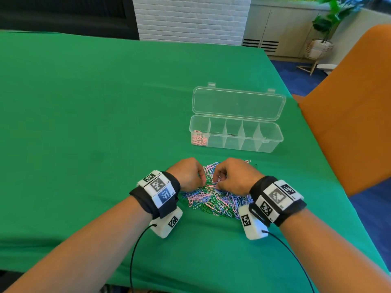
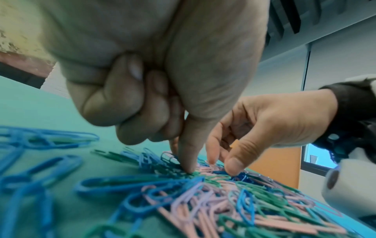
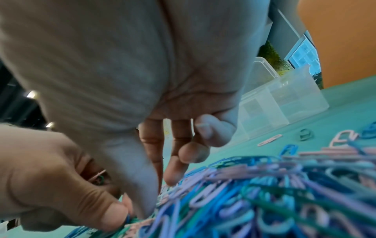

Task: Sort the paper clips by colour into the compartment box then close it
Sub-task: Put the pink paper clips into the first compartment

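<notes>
Hands knuckles-up over paper clips, fingers curled, pinching clips from the pile.

Both hands, left hand and right hand, are down in the paper clip pile on the green table. The clear compartment box sits open behind it, with pink clips in its leftmost compartment.

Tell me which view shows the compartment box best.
The head view: the whole compartment box shows, lid open, pink clips in its leftmost compartment. The right wrist view catches only one end of it behind the right hand. The left wrist view shows none of it.
</notes>
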Demonstrator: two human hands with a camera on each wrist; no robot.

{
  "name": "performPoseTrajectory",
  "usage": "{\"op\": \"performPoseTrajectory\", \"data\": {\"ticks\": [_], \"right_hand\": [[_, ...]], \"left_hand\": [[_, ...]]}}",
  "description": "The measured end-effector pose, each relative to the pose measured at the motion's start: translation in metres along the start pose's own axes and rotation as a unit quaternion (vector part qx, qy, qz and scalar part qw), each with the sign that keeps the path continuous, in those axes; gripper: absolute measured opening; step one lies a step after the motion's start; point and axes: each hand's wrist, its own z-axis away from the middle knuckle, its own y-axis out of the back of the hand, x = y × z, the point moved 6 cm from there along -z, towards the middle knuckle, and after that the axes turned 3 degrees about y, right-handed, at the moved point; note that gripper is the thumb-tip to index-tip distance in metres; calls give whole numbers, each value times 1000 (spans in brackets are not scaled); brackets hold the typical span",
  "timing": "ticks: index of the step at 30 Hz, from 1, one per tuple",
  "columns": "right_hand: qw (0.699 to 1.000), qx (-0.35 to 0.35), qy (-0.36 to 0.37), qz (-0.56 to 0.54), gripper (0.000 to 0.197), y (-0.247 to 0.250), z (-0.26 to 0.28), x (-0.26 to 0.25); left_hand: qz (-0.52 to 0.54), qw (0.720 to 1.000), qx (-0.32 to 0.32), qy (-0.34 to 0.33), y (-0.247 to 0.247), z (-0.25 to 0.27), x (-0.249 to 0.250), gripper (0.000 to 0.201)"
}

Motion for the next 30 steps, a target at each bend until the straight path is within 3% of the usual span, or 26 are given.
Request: {"op": "performPoseTrajectory", "data": {"ticks": [5,10,13,15,17,19,25,30], "right_hand": [[1000,15,5,13,1,-4,-2,-4],[999,28,9,37,11,-6,-3,-6],[997,56,10,-45,13,0,1,0],[986,88,7,-139,15,5,8,5],[960,128,2,-249,16,6,20,5],[920,160,-13,-356,14,3,34,4],[800,171,-76,-570,11,-20,65,10],[774,166,-99,-603,13,-24,68,20]], "left_hand": [[19,1000,-12,1,0,-3,-3,15],[60,998,26,20,6,-2,-6,7],[184,982,33,29,10,1,-6,20],[326,944,-1,48,3,7,-6,25],[445,892,-42,62,-9,16,-3,28],[500,861,-64,66,-21,23,3,29],[518,852,-72,13,-38,31,21,33],[526,849,-49,0,-41,32,26,32]]}}
